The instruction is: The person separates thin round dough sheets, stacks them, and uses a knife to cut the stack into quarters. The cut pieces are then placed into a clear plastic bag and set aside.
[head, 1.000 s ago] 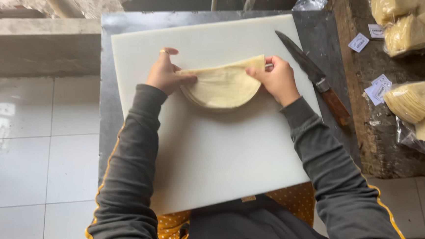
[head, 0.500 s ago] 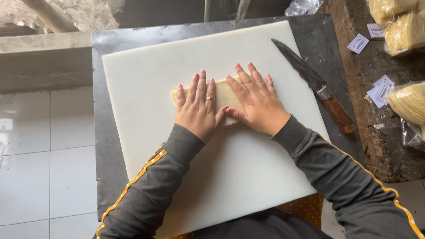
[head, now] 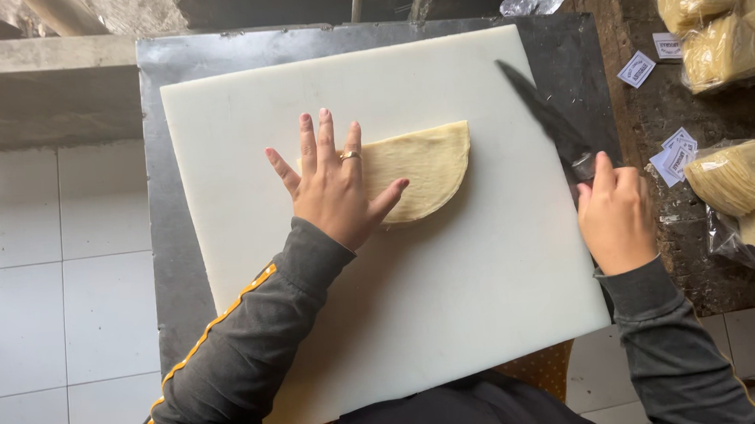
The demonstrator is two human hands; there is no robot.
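On white cutting board (head: 453, 303): left hand (head: 334, 187) open, flat on folded stack of thin dough rounds (head: 423, 170); right hand (head: 615, 217) closed around knife (head: 542, 116) handle.

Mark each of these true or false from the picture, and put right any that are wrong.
1. The left hand lies flat on the folded stack of flatbreads. True.
2. The right hand is pressing on the flatbreads. False: it is closed around the handle of the knife at the board's right edge, apart from the stack.
3. The stack rests on a white cutting board. True.
4. The knife blade is cutting through the stack. False: the blade lies to the right of it, not touching.
5. The bagged flatbreads sit on the cutting board. False: they lie on the dark wooden surface to the right.
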